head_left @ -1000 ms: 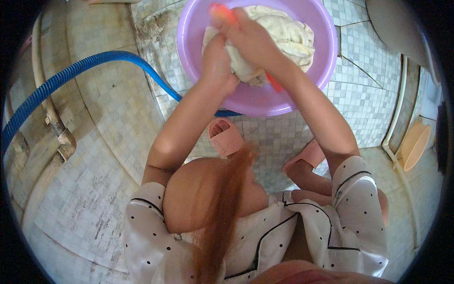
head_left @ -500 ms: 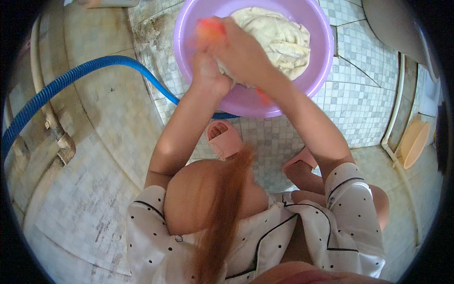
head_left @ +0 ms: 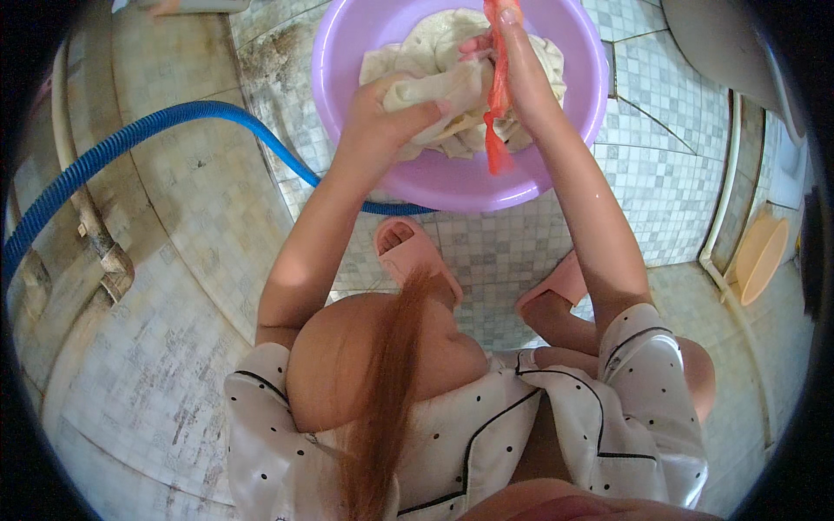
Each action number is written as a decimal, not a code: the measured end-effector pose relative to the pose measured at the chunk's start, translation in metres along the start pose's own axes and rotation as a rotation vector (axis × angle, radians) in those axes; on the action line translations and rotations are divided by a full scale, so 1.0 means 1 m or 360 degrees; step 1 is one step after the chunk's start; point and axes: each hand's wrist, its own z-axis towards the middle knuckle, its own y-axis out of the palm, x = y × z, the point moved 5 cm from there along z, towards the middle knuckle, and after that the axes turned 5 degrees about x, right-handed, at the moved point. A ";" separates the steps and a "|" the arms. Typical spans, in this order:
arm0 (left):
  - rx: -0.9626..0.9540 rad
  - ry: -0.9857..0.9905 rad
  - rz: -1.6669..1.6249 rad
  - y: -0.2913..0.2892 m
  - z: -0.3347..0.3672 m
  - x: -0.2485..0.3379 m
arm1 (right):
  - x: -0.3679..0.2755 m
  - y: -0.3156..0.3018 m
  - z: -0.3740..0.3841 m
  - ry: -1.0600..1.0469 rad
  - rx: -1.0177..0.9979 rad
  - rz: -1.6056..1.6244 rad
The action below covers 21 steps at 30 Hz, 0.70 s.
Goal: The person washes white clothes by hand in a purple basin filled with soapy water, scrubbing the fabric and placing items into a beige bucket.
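In a round purple basin (head_left: pixel 491 193) lies a bunched, wet-looking off-white cloth (head_left: pixel 423 48). My left hand (head_left: pixel 375 120) is closed on a raised fold of this cloth, its thumb pressed along the top. Just to the right, over the basin, my right hand (head_left: pixel 526 76) grips a limp, twisted orange-red strip (head_left: pixel 498 104). Its lower end dangles below the hand over the cloth; I cannot make out its exact kind. The right fingers reach toward the lifted fold, and the strip partly hides whether they touch it.
A blue ribbed hose (head_left: pixel 200 110) curves from the left and runs under the basin's near side. Pink slippers (head_left: pixel 408 256) are on my feet, close to the basin. Pipes (head_left: pixel 82 195) line the left side. An orange-yellow basin (head_left: pixel 763 259) leans at the far right.
My hands were together at the basin's left side; now they are apart. The right hand has moved right and up with the orange-red strip, while the left shows the cloth fold.
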 end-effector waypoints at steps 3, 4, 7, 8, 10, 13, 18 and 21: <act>0.0107 0.0216 0.0470 -0.005 0.004 0.008 | -0.001 -0.010 -0.005 0.0212 -0.0019 -0.0087; 0.0203 0.0363 0.0481 -0.006 0.005 0.014 | 0.006 -0.016 -0.003 0.0372 0.0009 0.0008; 0.0373 0.0136 -0.0383 -0.006 0.013 0.007 | 0.011 -0.003 -0.022 0.0298 -0.0073 -0.0061; 0.0361 0.0139 -0.0390 0.001 0.016 0.003 | 0.003 0.008 -0.033 0.0046 -0.0180 -0.0235; 0.0386 -0.0164 -0.0933 0.010 0.017 -0.016 | -0.013 0.040 -0.068 -0.0593 -0.0152 -0.0723; 0.0425 -0.0314 -0.1037 0.025 0.022 -0.020 | -0.012 0.052 -0.064 -0.1056 -0.0004 -0.1286; 0.0144 -0.0474 -0.1175 0.034 0.026 -0.020 | -0.004 0.045 -0.037 -0.0775 0.0031 -0.1171; 0.0217 -0.0441 -0.0849 0.039 0.022 -0.034 | -0.006 0.024 -0.027 0.0337 -0.0280 -0.0868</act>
